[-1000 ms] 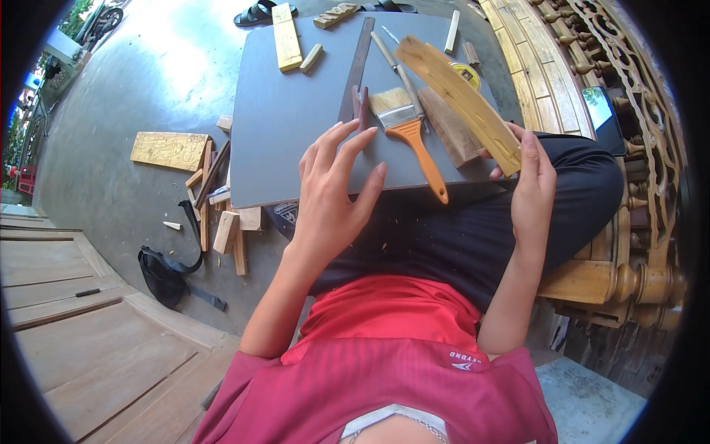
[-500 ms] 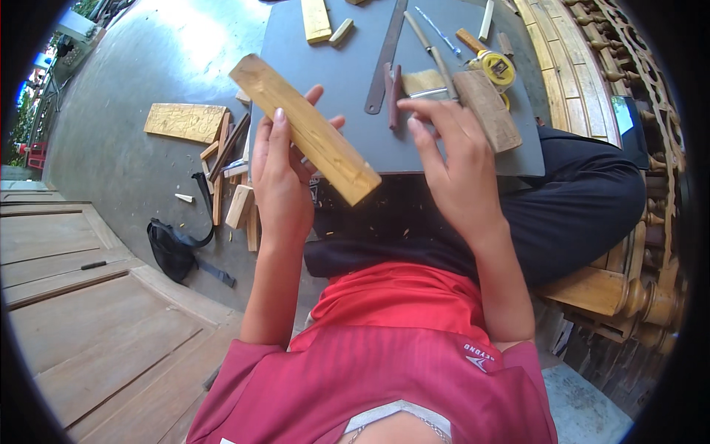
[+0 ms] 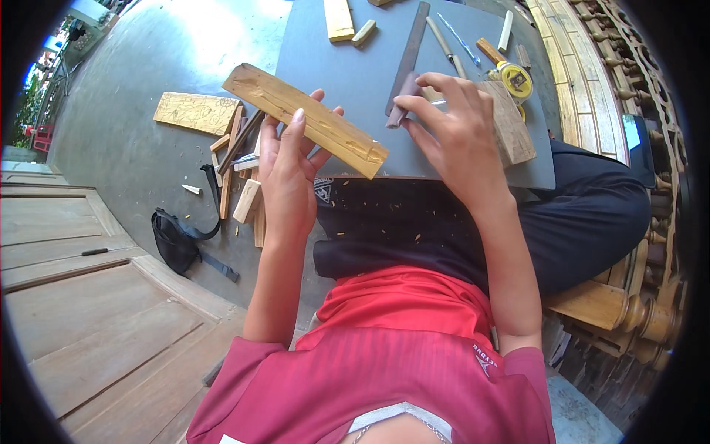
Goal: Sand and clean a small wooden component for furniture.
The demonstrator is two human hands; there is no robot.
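Note:
My left hand [image 3: 287, 174] holds a long yellowish wooden plank [image 3: 305, 118] slanted above the left edge of a grey board [image 3: 355, 66] that rests on my lap. My right hand [image 3: 457, 135] lies on the board with its fingertips on the handle end of a flat metal file [image 3: 408, 63]. Under that hand's right side sits a brown wooden block [image 3: 510, 122]. A yellow tape measure [image 3: 515, 80] lies just beyond the block.
On the board's far part lie a pale wood strip [image 3: 339, 18], a small wood piece [image 3: 364, 32] and thin tools [image 3: 451, 37]. On the floor at left are a carved panel [image 3: 196, 112], wood offcuts [image 3: 244, 177] and a black bag [image 3: 177, 238]. Carved wooden railing [image 3: 643, 89] stands at right.
The plank went from my right hand at the board's right side over to my left hand at the left. My right hand came down onto the file's handle.

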